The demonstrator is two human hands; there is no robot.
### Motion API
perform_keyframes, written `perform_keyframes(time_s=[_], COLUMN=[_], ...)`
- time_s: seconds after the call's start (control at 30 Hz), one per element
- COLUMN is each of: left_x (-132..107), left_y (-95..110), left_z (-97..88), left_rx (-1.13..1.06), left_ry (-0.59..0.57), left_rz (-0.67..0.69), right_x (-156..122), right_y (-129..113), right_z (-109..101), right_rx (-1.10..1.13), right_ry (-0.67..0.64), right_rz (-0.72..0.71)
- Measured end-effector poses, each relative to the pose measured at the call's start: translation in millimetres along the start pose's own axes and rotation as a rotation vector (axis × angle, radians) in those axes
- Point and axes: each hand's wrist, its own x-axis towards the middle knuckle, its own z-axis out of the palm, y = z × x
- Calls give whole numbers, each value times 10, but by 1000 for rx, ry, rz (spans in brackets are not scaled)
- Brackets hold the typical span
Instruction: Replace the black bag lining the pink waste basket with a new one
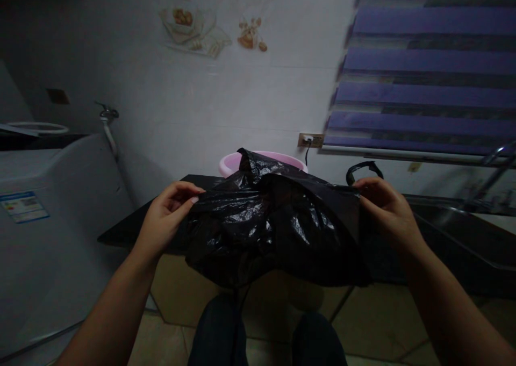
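Note:
A black plastic bag (274, 221) is stretched between my two hands in front of the dark counter. My left hand (171, 207) pinches its left upper edge between thumb and fingers. At the opposite edge, my right hand (382, 205) grips the bag's right upper corner, and a loop of black plastic (365, 167) sticks up above those fingers. The bag hangs wrinkled and shiny, with a peak of film rising near its middle. Behind it stands a pink basin (231, 164), its lower part hidden by the bag.
On the left is a white washing machine (60, 237), below a wall tap (107, 113). A sink (451, 221) with a faucet (489, 178) lies right. A plug sits in the wall socket (310, 140). Purple striped blinds (423, 65) hang at upper right. Cabinet doors (181, 285) are below the counter.

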Motion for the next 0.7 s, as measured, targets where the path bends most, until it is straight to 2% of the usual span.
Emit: perform_keyframes(time_s=[0.1,0.3,0.57,0.7], left_x=[0,4,6,7], left_y=[-18,-27,-61,-108], left_z=[-13,-46,-76,-112], left_rx=[-18,87,162,202], left_ry=[7,-5,-43,-79], left_rz=[14,49,94,127], right_x=[-1,-9,-17,-26], right_y=[18,14,3,26], right_z=[-1,-4,-14,-46], right_rx=[11,-12,-53,-134], right_ry=[10,6,-187,-224], right_rz=[20,48,67,61])
